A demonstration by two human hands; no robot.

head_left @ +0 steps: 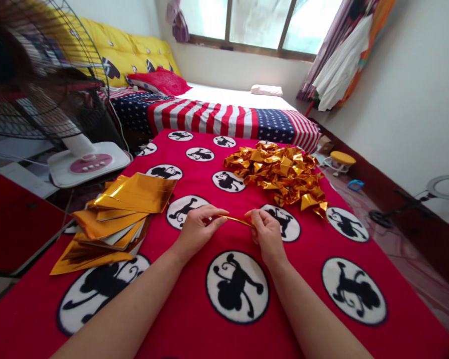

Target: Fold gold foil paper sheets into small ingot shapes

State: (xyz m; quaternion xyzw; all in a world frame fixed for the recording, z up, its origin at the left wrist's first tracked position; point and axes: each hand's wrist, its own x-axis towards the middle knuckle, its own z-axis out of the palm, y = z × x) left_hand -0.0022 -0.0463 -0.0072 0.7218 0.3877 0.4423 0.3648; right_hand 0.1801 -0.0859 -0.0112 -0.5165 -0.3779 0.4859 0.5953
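Note:
My left hand (198, 227) and my right hand (265, 230) pinch the two ends of a narrow folded strip of gold foil paper (236, 219), held just above a red blanket (194, 319) printed with black monkeys in white circles. Both hands have fingers pressed together on the strip. A stack of flat gold foil sheets (115, 214) lies to the left of my left hand. A heap of folded gold foil pieces (280, 172) sits beyond my right hand.
A standing fan (41, 75) with a white base (88, 164) is at the left. A bed with a stars-and-stripes cover (217, 117) and red pillow (160, 82) lies ahead. On the right floor are a small yellow stool (342, 159) and a ring light (447, 187).

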